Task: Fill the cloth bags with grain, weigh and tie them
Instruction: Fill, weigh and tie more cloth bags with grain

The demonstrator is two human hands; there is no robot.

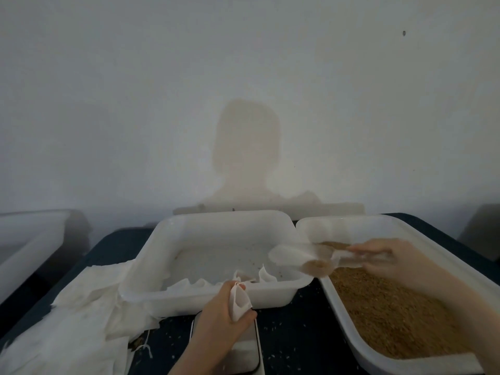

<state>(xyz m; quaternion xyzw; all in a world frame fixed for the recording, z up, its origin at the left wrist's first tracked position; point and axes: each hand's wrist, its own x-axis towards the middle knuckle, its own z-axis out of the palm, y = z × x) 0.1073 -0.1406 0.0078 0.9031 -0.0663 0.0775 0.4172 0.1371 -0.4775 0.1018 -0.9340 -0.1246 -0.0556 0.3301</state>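
Note:
My left hand (pixel 224 315) grips a small white cloth bag (pixel 239 300) above a steel-topped scale (pixel 247 353) at the table's front. My right hand (pixel 389 259) holds the handle of a clear plastic scoop (pixel 303 257) with a little brown grain in it. The scoop hovers over the gap between two white tubs, up and to the right of the bag. The right tub (pixel 341 318) is full of brown grain (pixel 392 315). The middle tub (pixel 167 247) holds only a few loose grains and some cloth at its near wall.
A heap of white cloth bags (pixel 81 315) lies on the dark table (pixel 292 334) to the left, beside the middle tub. Spilled grains dot the table near the scale. Another white tub (pixel 32 239) stands at far left. A pale wall rises close behind.

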